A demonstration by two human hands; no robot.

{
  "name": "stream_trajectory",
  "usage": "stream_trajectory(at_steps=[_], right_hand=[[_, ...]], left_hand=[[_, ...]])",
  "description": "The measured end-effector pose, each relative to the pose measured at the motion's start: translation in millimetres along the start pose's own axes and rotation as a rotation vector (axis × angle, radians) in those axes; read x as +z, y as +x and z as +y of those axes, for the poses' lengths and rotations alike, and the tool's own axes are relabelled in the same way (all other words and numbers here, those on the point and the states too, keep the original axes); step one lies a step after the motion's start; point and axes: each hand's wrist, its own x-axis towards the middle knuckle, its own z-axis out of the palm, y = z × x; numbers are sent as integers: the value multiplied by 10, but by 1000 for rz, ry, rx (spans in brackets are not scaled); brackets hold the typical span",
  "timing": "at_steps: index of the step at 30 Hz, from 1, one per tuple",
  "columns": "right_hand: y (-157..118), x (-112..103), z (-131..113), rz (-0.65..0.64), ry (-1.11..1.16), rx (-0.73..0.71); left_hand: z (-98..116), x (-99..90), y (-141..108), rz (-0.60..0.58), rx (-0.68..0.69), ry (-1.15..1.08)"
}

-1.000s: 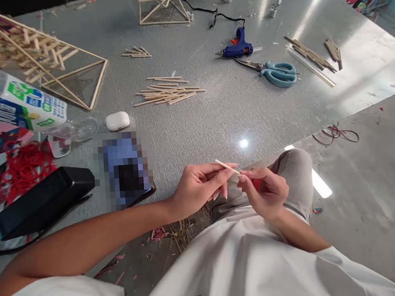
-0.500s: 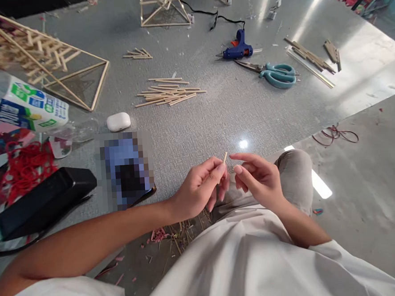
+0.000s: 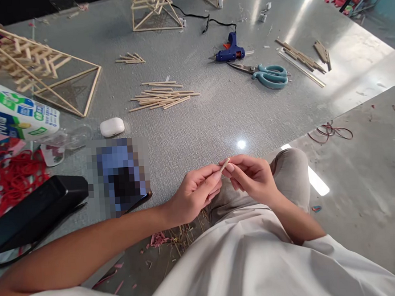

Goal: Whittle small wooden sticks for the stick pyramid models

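A short, thin wooden stick (image 3: pixel 224 164) is held over my lap, just off the table's near edge. My left hand (image 3: pixel 200 190) pinches its lower end between thumb and index finger. The fingers of my right hand (image 3: pixel 251 176) are closed on the upper end, thumb against the stick. Beyond my hands, a pile of similar wooden sticks (image 3: pixel 164 96) lies on the grey table (image 3: pixel 196 130). A smaller bunch of shorter sticks (image 3: pixel 130 58) sits behind it.
A blue glue gun (image 3: pixel 231 51) and blue-handled scissors (image 3: pixel 269 76) lie at the back. Stick frameworks (image 3: pixel 92 89) stand far left, near a plastic bottle (image 3: pixel 24 109), a white earbud case (image 3: pixel 112 127), a blurred-out phone-like object (image 3: pixel 121 170) and a black device (image 3: pixel 37 211).
My right hand has come left and closed on the stick's free end. The stick now leans further to the right. The whole view has shifted slightly.
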Motion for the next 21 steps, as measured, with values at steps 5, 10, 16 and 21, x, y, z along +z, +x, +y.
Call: stream_trajectory(at_steps=[5,10,16,21], right_hand=[[-31,-52,-9,30,-316,-232],[-38,-126,-16,18,-523,-403],[-46,-157,50,136,-864,-549],[-19,-296,-41,-124,-1113,-714]], left_hand=[[-8,23,-7,19,85,140],[-19,12,1,27,115,245],[5,-10,37,65,104,255],[-12,-29,45,55,114,335]])
